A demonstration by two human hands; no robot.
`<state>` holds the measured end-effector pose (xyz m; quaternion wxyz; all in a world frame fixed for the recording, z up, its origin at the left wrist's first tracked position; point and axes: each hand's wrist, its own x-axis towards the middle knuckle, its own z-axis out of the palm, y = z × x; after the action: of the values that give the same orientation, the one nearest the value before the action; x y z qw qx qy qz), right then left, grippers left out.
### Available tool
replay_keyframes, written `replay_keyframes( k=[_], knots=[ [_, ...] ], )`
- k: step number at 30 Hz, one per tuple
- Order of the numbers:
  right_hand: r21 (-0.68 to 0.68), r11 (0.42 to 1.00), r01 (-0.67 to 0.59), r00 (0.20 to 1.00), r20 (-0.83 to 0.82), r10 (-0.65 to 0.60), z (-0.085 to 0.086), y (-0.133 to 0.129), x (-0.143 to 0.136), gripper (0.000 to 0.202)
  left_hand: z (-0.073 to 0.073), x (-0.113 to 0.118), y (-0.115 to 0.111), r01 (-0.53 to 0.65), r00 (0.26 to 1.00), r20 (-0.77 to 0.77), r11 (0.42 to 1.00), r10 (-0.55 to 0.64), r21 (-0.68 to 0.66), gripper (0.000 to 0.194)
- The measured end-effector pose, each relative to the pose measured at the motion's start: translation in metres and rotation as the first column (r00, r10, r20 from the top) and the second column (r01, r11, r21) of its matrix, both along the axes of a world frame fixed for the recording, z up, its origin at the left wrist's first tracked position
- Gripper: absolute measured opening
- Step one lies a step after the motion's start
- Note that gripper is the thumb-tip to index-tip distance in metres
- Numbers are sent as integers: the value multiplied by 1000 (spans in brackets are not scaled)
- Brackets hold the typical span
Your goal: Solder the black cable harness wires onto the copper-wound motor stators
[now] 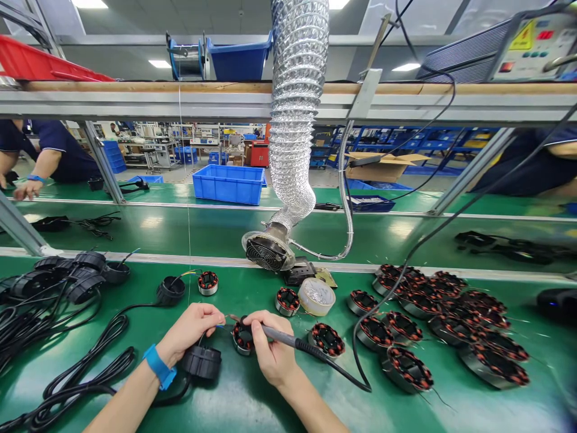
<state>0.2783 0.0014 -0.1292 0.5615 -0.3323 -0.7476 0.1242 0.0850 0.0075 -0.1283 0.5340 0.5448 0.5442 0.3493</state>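
My right hand (274,356) grips a soldering iron (283,337) like a pen, its tip pointing left toward my other hand. My left hand (192,331), with a blue wrist band (159,367), pinches thin wires; a blue wire end (220,326) shows at the fingertips, close to the iron's tip. Below that hand sits a black round housing (202,362) with a thick cable. A motor stator (242,340) with copper windings stands between my hands, partly covered by the right one. Another stator (208,282) and a black housing with loose wires (171,291) lie beyond my left hand.
Several stators (408,368) crowd the right side. Black cables and housings (88,282) fill the left. A fume extraction hose (293,150) hangs over a solder tub (317,296). The iron's cord (360,355) runs up right. A co-worker's hand (27,189) is at far left.
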Motion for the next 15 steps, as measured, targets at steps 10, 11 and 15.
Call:
replay_keyframes(
  k=[10, 11, 15],
  knots=[
    [-24, 999, 25, 998, -49, -26, -2, 1, 2, 27, -2, -1, 0, 14, 1000, 6, 1000, -15, 16, 38],
    [-33, 999, 33, 998, -52, -34, -3, 1, 2, 28, -2, -1, 0, 14, 1000, 5, 1000, -14, 17, 38],
    [-76, 996, 46, 996, -67, -51, -8, 3, 2, 28, -1, -2, 1, 15, 1000, 3, 1000, -16, 15, 36]
  ],
)
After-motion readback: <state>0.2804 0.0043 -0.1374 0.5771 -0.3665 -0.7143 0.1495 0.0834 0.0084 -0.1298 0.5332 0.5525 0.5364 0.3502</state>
